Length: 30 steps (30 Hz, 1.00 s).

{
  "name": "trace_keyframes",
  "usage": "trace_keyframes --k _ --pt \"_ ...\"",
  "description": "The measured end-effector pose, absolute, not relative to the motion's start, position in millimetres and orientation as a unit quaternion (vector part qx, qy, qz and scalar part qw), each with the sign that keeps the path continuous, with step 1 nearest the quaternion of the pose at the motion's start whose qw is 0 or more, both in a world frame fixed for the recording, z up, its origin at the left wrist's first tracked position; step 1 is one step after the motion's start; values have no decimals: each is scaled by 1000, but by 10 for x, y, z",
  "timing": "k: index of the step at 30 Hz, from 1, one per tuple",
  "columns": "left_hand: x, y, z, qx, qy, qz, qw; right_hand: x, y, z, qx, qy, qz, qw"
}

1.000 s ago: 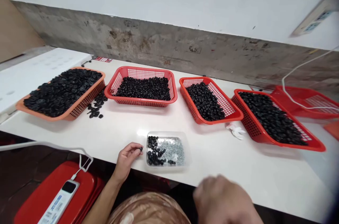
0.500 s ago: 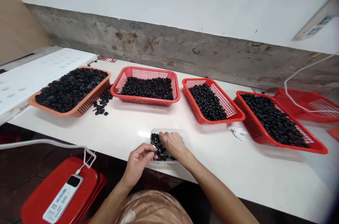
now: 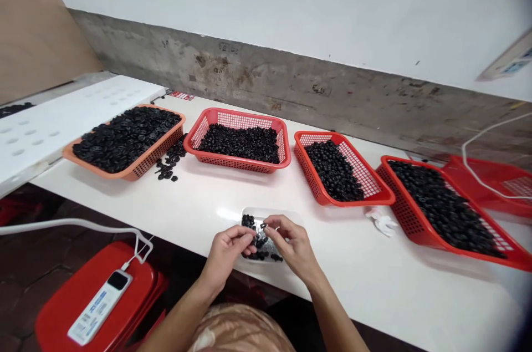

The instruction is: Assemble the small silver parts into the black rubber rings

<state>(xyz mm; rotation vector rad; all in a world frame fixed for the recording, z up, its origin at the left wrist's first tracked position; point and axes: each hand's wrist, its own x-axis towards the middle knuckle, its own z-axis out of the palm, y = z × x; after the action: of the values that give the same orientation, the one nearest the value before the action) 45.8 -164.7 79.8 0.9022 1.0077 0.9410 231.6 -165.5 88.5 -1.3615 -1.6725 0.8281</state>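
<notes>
A shallow clear tray (image 3: pixel 291 218) near the table's front edge holds small black ring-like parts (image 3: pixel 248 221). Over the tray's left side is my left hand (image 3: pixel 229 252), its thumb and fingertips pinched together; what they hold, if anything, is too small to name. My right hand (image 3: pixel 291 242) is over the tray's right side, with a small black part (image 3: pixel 263 225) between thumb and fingertips. The fingertips of both hands are close together but apart. Behind the tray stands a red basket (image 3: pixel 236 163) filled with small black parts.
An orange basket (image 3: pixel 124 173) of flat black parts is at the left, loose pieces (image 3: pixel 167 169) beside it. Two more red baskets (image 3: pixel 322 197) (image 3: pixel 419 233) of black parts are at the right. Crumpled tissue (image 3: pixel 383 223) lies between them. A power bank (image 3: pixel 100 307) rests on a red stool (image 3: pixel 62 307).
My right hand has come up out of the tray's parts and turned toward my left hand, now with a small black part in its fingertips. The whole view has shifted slightly.
</notes>
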Motion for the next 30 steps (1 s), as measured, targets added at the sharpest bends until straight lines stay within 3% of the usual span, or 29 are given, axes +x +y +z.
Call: trace_keyframes --k 10,20,23,30 --pt "612 -1616 854 346 416 426 725 2256 -1764 968 -480 -716 228 454" --pt "627 -1611 865 367 411 415 724 2293 -1840 1073 -484 -828 -45 281" --pt "625 -1619 865 374 414 406 724 2325 -1811 1128 -467 -840 -25 276" --pt "605 -1646 949 403 422 395 710 2374 -1766 1196 -452 -820 147 319"
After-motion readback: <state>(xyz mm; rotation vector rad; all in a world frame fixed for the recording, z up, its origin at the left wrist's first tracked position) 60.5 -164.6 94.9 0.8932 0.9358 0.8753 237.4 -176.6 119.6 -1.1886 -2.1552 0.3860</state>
